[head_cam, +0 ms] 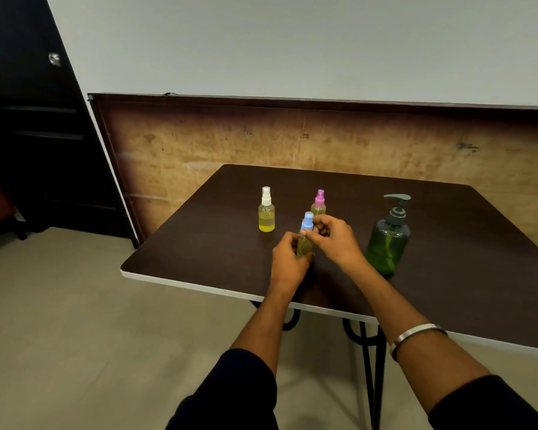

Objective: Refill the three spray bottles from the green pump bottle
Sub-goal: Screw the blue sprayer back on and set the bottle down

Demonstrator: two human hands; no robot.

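Observation:
Three small spray bottles with yellowish liquid stand on a dark table [448, 268]. The white-capped bottle [266, 212] stands alone at the left. The pink-capped bottle [318, 203] is behind my hands. My left hand [288, 262] grips the body of the blue-capped bottle [305, 240]. My right hand [333, 237] has its fingers curled at the blue spray cap [307, 220]. The green pump bottle [387, 240] stands upright just right of my right hand, with its dark pump head on.
The table's white front edge [199, 288] runs diagonally below my forearms. A brown wooden board [199, 144] leans against the wall behind the table. A dark door or cabinet [38, 135] is at the far left. Floor lies to the left.

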